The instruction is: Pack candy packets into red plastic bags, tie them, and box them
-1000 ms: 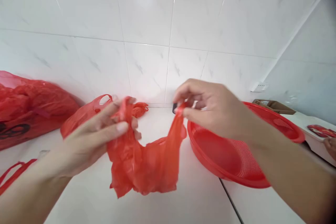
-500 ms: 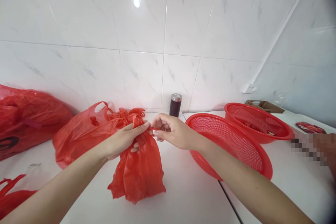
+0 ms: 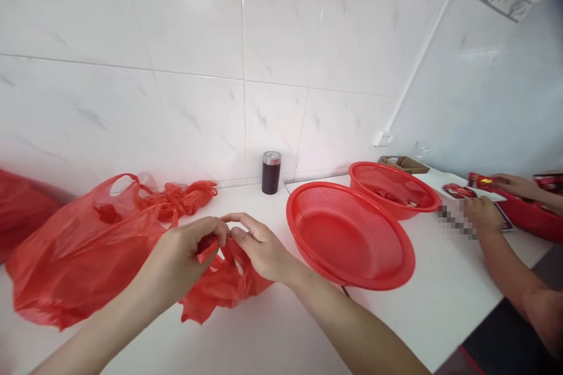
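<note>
A red plastic bag (image 3: 229, 284) stands on the white table in front of me, its top gathered between my hands. My left hand (image 3: 187, 246) is closed around a twisted handle of the bag. Fingers of my right hand (image 3: 259, 246) grip the bag's neck from the other side, and both hands touch at the fingertips. Part of the bag is hidden behind my fingers. To the left lies a bigger, half-transparent red plastic bag (image 3: 83, 252) with a loop handle sticking up; a crumpled red bag (image 3: 189, 196) is behind it.
Two red mesh baskets, an near one (image 3: 352, 234) and a far one (image 3: 396, 190), stand at the right. A dark tumbler (image 3: 271, 173) is by the tiled wall. Far right, a co-worker's hands (image 3: 484, 217) handle red packets. A cardboard box (image 3: 404, 164) sits at the back.
My view has turned right, bringing a co-worker's arms into sight. My hands have lowered around the bag's top; the bag now looks shorter and more crumpled, and my left hand has curled around a handle.
</note>
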A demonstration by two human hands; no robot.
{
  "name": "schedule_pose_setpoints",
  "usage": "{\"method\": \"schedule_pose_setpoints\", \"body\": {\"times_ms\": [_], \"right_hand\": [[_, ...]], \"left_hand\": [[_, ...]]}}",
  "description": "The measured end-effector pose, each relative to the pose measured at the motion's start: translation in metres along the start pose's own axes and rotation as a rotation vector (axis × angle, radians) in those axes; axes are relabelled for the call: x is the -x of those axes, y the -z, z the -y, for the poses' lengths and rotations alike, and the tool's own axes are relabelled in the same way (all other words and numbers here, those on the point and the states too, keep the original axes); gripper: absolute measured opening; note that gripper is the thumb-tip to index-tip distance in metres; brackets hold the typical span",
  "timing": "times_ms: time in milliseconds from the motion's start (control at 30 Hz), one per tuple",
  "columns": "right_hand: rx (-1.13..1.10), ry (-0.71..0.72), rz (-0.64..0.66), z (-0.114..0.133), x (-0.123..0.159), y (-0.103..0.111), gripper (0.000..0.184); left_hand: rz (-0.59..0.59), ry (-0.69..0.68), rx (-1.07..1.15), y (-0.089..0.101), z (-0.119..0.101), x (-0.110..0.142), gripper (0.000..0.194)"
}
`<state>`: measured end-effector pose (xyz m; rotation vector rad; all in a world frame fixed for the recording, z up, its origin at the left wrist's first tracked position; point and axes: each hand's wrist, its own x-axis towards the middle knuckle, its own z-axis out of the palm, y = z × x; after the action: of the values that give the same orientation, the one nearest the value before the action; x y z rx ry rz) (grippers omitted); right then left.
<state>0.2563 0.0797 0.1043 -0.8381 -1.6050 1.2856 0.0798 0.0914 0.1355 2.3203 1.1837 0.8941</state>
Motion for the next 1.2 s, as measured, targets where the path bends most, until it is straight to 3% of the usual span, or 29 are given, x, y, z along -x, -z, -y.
{"method": "schedule_pose_setpoints", "body": {"times_ms": [67,133,233,300,367,533,667,733,800,867,967,1067,1200], "right_hand": [[-0.133,-0.051,0.111,-0.004,0.001,0.001,0.026],[-0.192,-0.082,0.14,-0.002,0.005,0.002,0.022],[-0.111,-0.051,0.017,0.007,0.017,0.005,0.023],[-0.036,-0.03,-0.065,0.009,0.03,0.007,0.026],[-0.025,-0.051,-0.127,0.003,0.044,0.01,0.03],[0.01,-0.13,-0.372,-0.045,0.065,0.017,0.037],[0.201,-0.164,-0.42,-0.081,0.053,0.004,0.031],[0.353,-0.214,-0.369,-0.095,0.044,-0.008,0.038],[0.499,-0.235,-0.308,-0.107,0.034,-0.019,0.043],[0.584,-0.212,-0.293,-0.119,0.026,-0.024,0.034],[0.623,-0.172,-0.359,-0.136,0.013,-0.016,0.02],[0.672,-0.188,-0.403,-0.148,0.004,-0.001,0.021],[0.806,-0.188,-0.396,-0.157,0.002,0.004,0.017]], "left_hand": [[-0.124,-0.064,-0.069,-0.012,0.004,0.002,0.013],[-0.161,-0.124,-0.055,-0.019,0.006,0.004,0.016],[-0.028,-0.08,0.05,-0.021,0.011,0.012,0.025],[0.11,0.066,0.163,-0.019,0.02,0.025,0.028],[0.154,0.239,0.214,-0.014,0.035,0.044,0.03],[-0.124,0.527,0.152,-0.015,0.073,0.094,0.031],[-0.373,0.614,0.18,-0.049,0.076,0.096,0.039],[-0.404,0.616,0.141,-0.07,0.075,0.086,0.041],[-0.334,0.613,0.087,-0.088,0.078,0.074,0.042],[-0.25,0.61,0.031,-0.097,0.088,0.063,0.041],[-0.161,0.624,-0.104,-0.095,0.112,0.052,0.035],[-0.045,0.643,-0.278,-0.089,0.135,0.047,0.027],[0.068,0.646,-0.454,-0.09,0.145,0.046,0.026]]}}
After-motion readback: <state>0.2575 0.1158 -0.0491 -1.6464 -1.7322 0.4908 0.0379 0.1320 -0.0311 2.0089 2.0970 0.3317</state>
